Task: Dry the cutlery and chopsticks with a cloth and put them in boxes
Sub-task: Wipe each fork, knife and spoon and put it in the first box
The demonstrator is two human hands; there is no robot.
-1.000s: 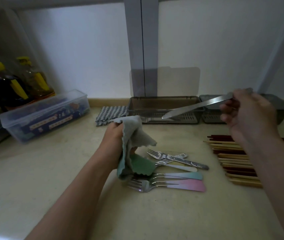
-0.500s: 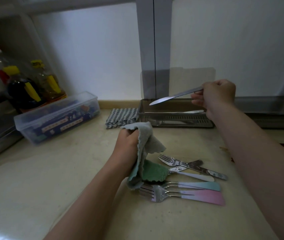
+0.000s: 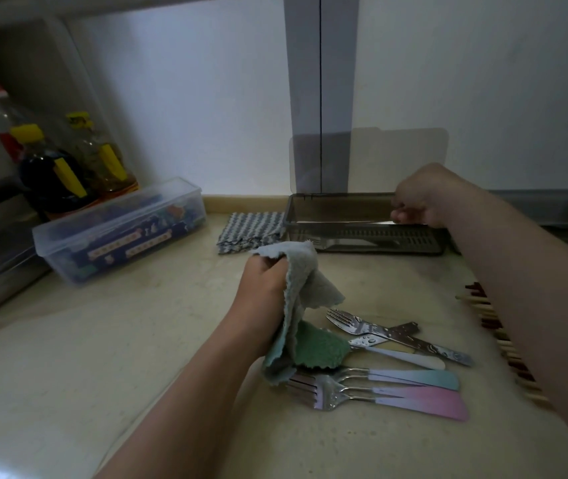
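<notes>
Knife (image 3: 339, 222) lowered from mid-air into dark box (image 3: 362, 236) (lid up); right hand (image 3: 424, 198) curled round its handle at box's right end. Left hand (image 3: 265, 281) grips cloth (image 3: 305, 295) just above forks (image 3: 379, 385). Chopsticks (image 3: 493, 326) beside right forearm.

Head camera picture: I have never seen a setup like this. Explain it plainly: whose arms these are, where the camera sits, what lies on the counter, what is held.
There is no machine: a person wears one wide-angle camera on the head, so you look down along their own bare arms. The left hand grips a grey-green cloth. The right hand reaches into an open grey box at the back and holds the end of a knife lying low inside it. On the counter lie several forks, some with pastel handles; chopsticks lie at the right, partly behind the arm. At the left stand a clear box and bottles.
</notes>
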